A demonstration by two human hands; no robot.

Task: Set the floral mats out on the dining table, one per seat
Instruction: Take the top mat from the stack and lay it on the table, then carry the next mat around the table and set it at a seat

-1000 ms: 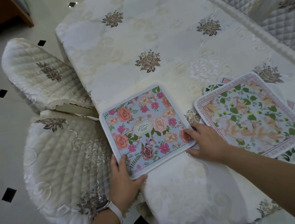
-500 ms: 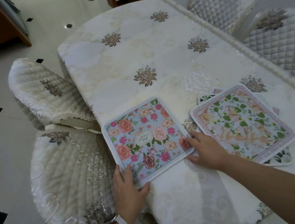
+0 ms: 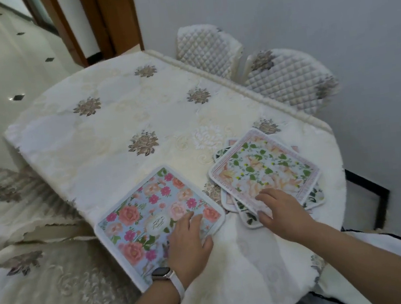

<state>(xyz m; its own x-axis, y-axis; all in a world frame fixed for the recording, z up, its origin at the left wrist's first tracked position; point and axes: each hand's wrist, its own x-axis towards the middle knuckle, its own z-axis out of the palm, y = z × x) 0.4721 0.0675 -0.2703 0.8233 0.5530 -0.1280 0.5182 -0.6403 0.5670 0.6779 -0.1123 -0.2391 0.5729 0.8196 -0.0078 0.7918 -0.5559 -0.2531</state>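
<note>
Both hands have left the corners of the blue mat that they held a moment ago, and the view has swung to the right, so that the wall now fills the far side. The left hand has come up off the mat's near-left corner and lies flat on its near-right part, fingers straight and close together, its grip apart and holding nothing; a pale-strapped watch sits on that wrist. The right hand has crossed from the mat's right corner to the stack of further mats beside it. Its fingers are spread loosely on the near edge of the top mat, which is white with green leaves and peach flowers and a pink border. The thumb lies out over a lower mat, so this grip too is apart, not clamped on anything. The blue mat, printed with pink and coral roses, lies flat on the near-left edge of the desk, just beside the stack and not touching it. The stack is fanned unevenly, with corners of the lower mats poking out under the top one. A cream cloth with brown flower motifs covers the desk. Two quilted chairs stand against the wall at the far right, and another cushioned chair is at the near left beside the blue mat.
</note>
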